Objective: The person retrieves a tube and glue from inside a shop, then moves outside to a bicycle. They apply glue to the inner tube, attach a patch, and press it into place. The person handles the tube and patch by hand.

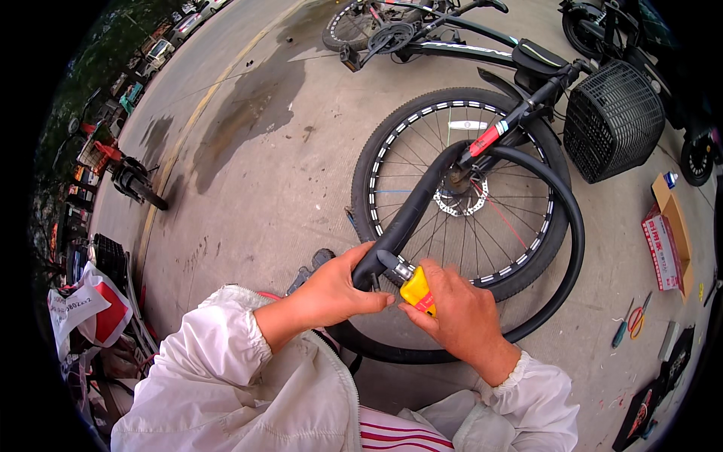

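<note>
My left hand (348, 285) is closed around a black inner tube (410, 215), with what looks like its valve stem (375, 282) beside my thumb. My right hand (461, 305) grips a yellow-handled tool (416, 290) with a short metal shaft and a rounded grey head, which rests against the tube or just over it. I cannot tell its exact kind. The tube bulges with air and loops over the bicycle's wheel (369, 143), passing by the black and red fork (489, 139). Its lower curve runs behind my right wrist.
The bicycle (459, 53) lies on its side on the concrete. Its black basket (614, 120) is at the right. Further right are an opened cardboard box (666, 248), orange-handled scissors (638, 322), a screwdriver (619, 334) and a dark case (655, 392). A red motorbike (124, 169) stands far left.
</note>
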The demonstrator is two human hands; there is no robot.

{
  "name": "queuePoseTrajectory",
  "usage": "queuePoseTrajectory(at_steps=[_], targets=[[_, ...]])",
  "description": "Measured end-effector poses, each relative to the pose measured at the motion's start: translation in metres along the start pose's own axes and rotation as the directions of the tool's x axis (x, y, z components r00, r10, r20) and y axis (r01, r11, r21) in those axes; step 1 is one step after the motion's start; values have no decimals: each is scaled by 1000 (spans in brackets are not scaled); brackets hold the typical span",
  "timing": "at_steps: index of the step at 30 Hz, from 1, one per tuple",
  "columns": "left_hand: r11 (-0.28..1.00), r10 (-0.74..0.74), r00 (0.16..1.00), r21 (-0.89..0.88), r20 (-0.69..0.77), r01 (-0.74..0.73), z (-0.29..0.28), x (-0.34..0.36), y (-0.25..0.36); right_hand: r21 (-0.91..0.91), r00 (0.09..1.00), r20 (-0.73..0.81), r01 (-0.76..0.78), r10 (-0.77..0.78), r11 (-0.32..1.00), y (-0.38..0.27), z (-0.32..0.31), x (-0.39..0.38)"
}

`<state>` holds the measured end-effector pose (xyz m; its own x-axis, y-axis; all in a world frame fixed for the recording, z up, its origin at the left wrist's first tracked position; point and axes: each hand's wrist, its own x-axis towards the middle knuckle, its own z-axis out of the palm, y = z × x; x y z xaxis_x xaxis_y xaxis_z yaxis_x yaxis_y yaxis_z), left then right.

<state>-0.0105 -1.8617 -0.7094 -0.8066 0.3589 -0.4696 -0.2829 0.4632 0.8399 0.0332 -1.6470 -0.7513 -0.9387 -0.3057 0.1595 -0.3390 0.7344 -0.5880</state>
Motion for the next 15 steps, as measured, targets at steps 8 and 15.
queuePoseTrajectory(at_steps=[8,15], targets=[[1000,-18,1000,-9,10,18,0,-2,2,-52,999,-19,28,-29,998,3,0,-1],[1000,-18,1000,-8,1,18,1,-3,3,-36,999,-22,49,-50,998,1,0,-1]])
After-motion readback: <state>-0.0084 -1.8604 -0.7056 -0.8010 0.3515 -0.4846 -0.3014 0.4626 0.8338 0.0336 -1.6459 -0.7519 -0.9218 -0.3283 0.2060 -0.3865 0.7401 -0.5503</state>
